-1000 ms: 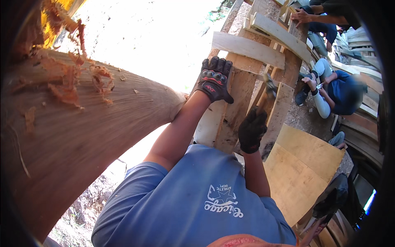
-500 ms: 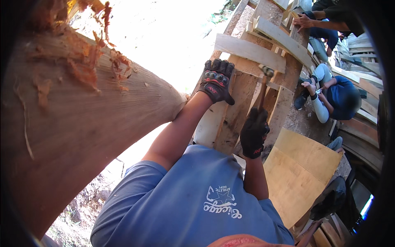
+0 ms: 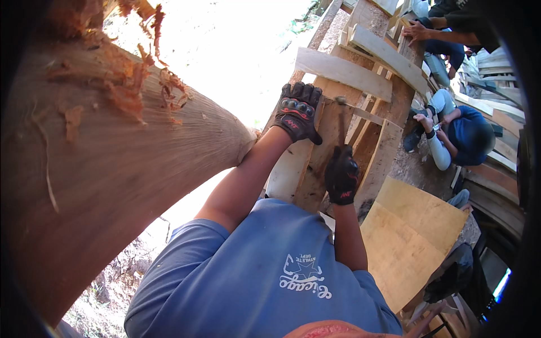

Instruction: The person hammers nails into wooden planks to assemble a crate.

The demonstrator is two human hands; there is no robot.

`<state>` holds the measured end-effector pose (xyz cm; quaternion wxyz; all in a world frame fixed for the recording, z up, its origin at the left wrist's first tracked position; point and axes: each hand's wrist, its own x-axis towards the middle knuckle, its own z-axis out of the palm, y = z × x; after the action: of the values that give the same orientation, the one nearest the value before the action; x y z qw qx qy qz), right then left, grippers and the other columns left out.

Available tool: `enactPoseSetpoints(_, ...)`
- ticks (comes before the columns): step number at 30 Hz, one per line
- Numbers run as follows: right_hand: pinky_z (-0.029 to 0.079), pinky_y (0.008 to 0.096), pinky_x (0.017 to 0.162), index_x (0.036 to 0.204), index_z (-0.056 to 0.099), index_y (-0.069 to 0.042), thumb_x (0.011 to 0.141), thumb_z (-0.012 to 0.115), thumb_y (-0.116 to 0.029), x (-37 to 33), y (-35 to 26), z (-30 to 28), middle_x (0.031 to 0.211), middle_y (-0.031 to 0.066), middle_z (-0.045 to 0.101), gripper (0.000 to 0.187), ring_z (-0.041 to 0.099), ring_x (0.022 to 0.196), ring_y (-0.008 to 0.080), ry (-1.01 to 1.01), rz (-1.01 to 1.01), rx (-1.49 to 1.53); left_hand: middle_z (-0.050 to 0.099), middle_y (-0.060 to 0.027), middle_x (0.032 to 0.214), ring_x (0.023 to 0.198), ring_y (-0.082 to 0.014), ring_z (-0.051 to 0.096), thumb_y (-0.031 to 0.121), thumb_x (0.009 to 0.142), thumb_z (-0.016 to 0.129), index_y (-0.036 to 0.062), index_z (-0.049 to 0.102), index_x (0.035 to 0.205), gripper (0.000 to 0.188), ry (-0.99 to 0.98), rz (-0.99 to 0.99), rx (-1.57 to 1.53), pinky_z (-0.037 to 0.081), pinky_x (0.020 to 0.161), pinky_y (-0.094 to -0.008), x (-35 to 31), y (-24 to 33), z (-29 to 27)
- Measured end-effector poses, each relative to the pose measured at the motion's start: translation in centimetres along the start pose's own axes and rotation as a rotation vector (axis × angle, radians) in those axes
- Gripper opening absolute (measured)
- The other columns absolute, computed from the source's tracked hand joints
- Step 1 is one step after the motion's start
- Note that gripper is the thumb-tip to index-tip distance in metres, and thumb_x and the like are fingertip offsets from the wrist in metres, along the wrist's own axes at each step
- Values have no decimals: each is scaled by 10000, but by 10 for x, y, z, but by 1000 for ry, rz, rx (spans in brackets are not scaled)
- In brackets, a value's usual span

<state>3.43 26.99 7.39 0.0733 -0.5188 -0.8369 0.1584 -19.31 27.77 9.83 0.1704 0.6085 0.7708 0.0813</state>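
My left hand (image 3: pixel 297 112), in a black and red work glove, lies flat on a wooden board, its fingers stretched away from me. My right hand (image 3: pixel 341 176), gloved alike, is closed round the handle of a hammer (image 3: pixel 341 121). The hammer's head is at the far end of the handle, low over the boards and right of my left hand; whether it touches the wood I cannot tell. Below both hands is a frame of planks (image 3: pixel 331 127) with gaps between them. A nail cannot be made out.
A thick peeled log (image 3: pixel 141 129) with shaggy bark slants across the left, against my left forearm. Loose boards (image 3: pixel 345 73) lie across the far end. A plywood sheet (image 3: pixel 408 242) is at the right. A seated person (image 3: pixel 470 135) and another person's hand (image 3: pixel 416 31) are further right.
My right hand has swung the hammer to the left and down, bringing its head closer to my left hand. The left hand stays put on the board.
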Motion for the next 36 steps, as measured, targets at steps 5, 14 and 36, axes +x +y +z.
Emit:
enactPoseSetpoints(5, 584, 542, 667, 1150, 572, -12, 1131, 554, -274, 6, -22, -43, 771, 233, 707, 264, 742, 772, 465, 112, 13, 101, 429, -189, 1665, 1579, -386, 336, 767, 561, 900, 67, 350, 1668, 1421, -101, -8, 22, 189, 1307, -598, 5, -7, 4)
enactPoseSetpoints(14, 581, 547, 686, 1204, 599, -8, 1130, 563, -298, 3, 9, -8, 874, 266, 727, 301, 733, 799, 493, -98, 21, -10, 478, -179, 1575, 1534, -370, 383, 686, 588, 940, 68, 411, 1602, 1300, 34, 9, 12, 256, 1288, -538, 3, -6, 10)
enactPoseSetpoints(36, 575, 523, 669, 1103, 594, -26, 1119, 575, -263, 2, 16, 2, 829, 262, 717, 238, 738, 777, 455, 6, 38, -96, 507, -172, 1534, 1507, -366, 417, 629, 608, 960, 73, 442, 1575, 1229, 41, 9, 1, 292, 1285, -514, 3, -1, 2)
